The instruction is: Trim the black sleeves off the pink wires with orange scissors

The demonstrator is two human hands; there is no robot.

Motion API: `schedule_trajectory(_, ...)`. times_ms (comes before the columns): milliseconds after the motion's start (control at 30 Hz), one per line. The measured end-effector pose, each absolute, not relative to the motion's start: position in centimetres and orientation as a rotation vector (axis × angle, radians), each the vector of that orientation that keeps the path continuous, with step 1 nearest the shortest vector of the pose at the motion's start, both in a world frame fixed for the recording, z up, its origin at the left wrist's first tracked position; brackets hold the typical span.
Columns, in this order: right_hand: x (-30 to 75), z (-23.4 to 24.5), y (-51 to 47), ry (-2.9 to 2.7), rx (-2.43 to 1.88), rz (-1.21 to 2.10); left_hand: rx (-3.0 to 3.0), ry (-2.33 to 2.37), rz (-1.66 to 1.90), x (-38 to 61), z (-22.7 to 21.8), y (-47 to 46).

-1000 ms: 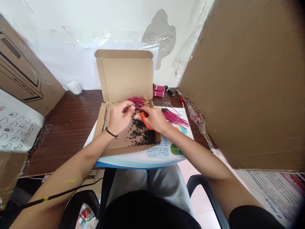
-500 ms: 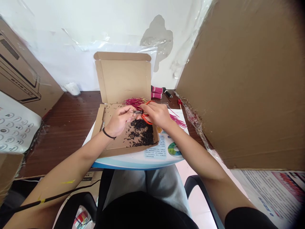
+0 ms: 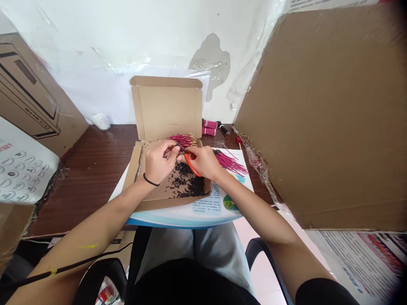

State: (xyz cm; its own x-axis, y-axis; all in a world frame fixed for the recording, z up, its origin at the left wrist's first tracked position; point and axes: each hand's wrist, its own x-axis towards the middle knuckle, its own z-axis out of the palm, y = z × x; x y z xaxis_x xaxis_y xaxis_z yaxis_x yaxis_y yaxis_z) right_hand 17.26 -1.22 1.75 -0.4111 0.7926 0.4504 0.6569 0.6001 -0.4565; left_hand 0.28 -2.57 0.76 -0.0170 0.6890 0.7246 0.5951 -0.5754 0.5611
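My left hand (image 3: pixel 160 160) hovers over an open cardboard box (image 3: pixel 143 195) and pinches a thin dark piece I cannot make out. My right hand (image 3: pixel 205 162) grips orange-handled scissors (image 3: pixel 191 163), their blades pointing up-left towards my left fingertips. Black cut bits (image 3: pixel 189 184) are heaped on the box floor under both hands. A pile of pink wires with gold tips (image 3: pixel 184 139) lies at the back of the box. More pink wires with dark ends (image 3: pixel 231 162) are spread on the white printed sheet (image 3: pixel 210 203) right of my right hand.
The box lid (image 3: pixel 167 108) stands upright behind. Bundled pink wires (image 3: pixel 209 126) and a black tool (image 3: pixel 223 128) lie near the wall. A big cardboard panel (image 3: pixel 327 118) walls off the right side, another carton (image 3: pixel 28 101) stands at left. Dark wooden desk (image 3: pixel 92 169) spreads left.
The scissors have tilted from level to pointing up-left, and my right hand dropped slightly. The view shifted a little; both hands stay over the box.
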Motion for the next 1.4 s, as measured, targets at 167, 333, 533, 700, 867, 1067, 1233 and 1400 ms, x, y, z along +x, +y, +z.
schedule_trajectory(167,16.6,1.7,-1.9,-2.179,-1.097,0.367,2.04,1.409,1.695,-0.2,0.5,-2.6)
schedule_trajectory(333,17.1,1.5,-1.4,-2.233,-1.11,0.252,1.661,1.037,1.448,-0.2,1.6,-2.5)
schedule_trajectory(533,17.9,1.1,-0.9,-2.338,-0.919,0.149,1.383,0.734,1.059,-1.1,2.7,-2.1)
schedule_trajectory(700,18.0,1.0,-0.8,-2.379,-0.886,0.022,1.34,0.607,0.86,-1.3,2.6,-1.9)
schedule_trajectory(867,17.8,1.6,-0.9,-2.28,-1.2,0.135,1.544,1.0,1.297,-0.7,1.9,-1.5)
schedule_trajectory(1067,17.3,1.6,-1.1,-2.251,-1.253,0.223,1.87,1.295,1.546,-0.5,0.4,-1.7)
schedule_trajectory(1233,17.4,1.6,-1.1,-2.265,-1.237,0.206,1.993,1.283,1.566,-0.4,0.6,-2.3)
schedule_trajectory(1400,17.5,1.3,-0.8,-2.261,-1.203,0.188,1.96,1.27,1.528,-0.3,1.0,-2.5)
